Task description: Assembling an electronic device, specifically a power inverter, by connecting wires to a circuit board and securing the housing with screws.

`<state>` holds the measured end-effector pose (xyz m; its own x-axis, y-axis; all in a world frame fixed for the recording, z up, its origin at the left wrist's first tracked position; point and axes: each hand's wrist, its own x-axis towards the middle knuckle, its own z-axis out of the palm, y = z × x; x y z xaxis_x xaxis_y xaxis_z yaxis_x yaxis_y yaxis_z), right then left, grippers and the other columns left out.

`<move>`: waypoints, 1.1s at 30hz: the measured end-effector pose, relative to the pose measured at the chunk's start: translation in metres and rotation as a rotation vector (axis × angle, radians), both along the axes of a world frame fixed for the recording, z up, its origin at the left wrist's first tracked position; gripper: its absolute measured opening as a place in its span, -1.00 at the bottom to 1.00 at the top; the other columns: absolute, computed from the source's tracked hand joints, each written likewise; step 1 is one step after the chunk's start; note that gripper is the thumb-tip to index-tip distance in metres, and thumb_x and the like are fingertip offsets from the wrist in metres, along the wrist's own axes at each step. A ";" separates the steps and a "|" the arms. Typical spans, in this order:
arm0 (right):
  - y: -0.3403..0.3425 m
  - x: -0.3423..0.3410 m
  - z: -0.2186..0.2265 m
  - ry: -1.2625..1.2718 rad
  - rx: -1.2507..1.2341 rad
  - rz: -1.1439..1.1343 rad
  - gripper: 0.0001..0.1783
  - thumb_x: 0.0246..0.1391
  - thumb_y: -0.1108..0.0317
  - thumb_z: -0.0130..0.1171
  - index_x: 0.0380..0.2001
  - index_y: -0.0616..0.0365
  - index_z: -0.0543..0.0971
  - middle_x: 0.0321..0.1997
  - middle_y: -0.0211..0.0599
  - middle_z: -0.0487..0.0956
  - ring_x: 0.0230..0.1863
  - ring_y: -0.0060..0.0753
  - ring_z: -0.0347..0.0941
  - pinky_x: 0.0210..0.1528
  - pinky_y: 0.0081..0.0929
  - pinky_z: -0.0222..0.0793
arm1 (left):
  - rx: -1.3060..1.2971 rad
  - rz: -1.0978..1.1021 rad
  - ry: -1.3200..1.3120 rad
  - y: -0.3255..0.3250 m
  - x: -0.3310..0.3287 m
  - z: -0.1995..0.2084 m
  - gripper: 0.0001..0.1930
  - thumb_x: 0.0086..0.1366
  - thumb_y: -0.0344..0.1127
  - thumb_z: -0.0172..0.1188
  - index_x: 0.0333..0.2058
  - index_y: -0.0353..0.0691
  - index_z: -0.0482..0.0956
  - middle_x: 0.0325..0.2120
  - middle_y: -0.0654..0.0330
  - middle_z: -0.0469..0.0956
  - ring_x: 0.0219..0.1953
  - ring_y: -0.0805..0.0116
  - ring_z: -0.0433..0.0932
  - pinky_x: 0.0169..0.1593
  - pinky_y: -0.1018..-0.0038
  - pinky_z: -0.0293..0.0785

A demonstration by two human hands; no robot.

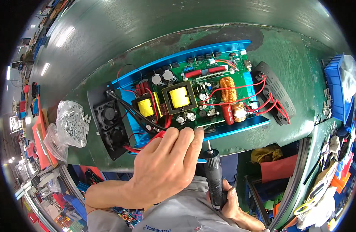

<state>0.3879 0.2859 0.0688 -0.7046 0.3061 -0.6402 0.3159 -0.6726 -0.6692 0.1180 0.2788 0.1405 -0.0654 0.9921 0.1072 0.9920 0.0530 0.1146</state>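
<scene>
A blue metal housing lies on the bench, its green circuit board exposed with yellow-wound transformers and copper coils. My left hand is closed over the housing's near wall, beside thick red wires; its fingertips and thumb are hidden. In my right hand is a black electric screwdriver, held upright by its lower body. Its bit points at the near wall, just right of my left fingers; contact cannot be made out. A black fan end plate stands at the left, wired to the board.
A second black end plate lies at the right on red wires. Clear bags of small metal parts sit on the left. A blue bin stands far right. The green bench ends close to my body, with shelving below.
</scene>
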 end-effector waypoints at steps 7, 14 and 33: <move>0.004 -0.002 0.001 -0.059 0.059 0.008 -0.02 0.25 -0.52 -0.34 -0.03 0.36 0.42 -0.42 -0.17 0.57 -0.43 -0.48 0.46 -0.34 -0.51 0.36 | -0.066 0.016 -0.002 0.001 0.000 0.002 -0.60 0.02 -0.42 0.31 -0.10 -0.36 0.63 -0.34 0.22 0.46 -0.38 0.35 0.47 -0.45 0.49 0.42; 0.014 0.000 -0.015 0.016 -0.079 -0.042 0.00 0.24 -0.50 -0.24 -0.02 0.45 0.46 -0.46 -0.13 0.57 -0.53 -0.44 0.46 -0.45 -0.48 0.36 | -0.176 -0.131 -0.046 0.011 -0.012 0.013 -0.60 0.04 -0.43 0.28 -0.10 -0.41 0.61 -0.34 0.21 0.41 -0.33 0.37 0.47 -0.54 0.50 0.38; 0.124 0.032 0.025 -0.298 0.719 -0.502 -0.10 0.00 -0.07 0.33 0.22 0.38 0.30 -0.36 -0.33 0.50 -0.50 -0.57 0.37 -0.43 -0.63 0.29 | -0.001 1.100 0.208 -0.203 -0.188 -0.015 -0.75 0.44 -0.34 0.14 -0.04 -0.40 0.58 -0.26 0.12 0.62 -0.35 0.39 0.49 -0.27 0.47 0.39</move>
<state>0.4201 0.4103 0.0936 -0.2185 0.9248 -0.3115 0.3255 -0.2318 -0.9167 -0.0695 0.0761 0.1255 -0.8879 0.4054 0.2176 0.4051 0.9130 -0.0481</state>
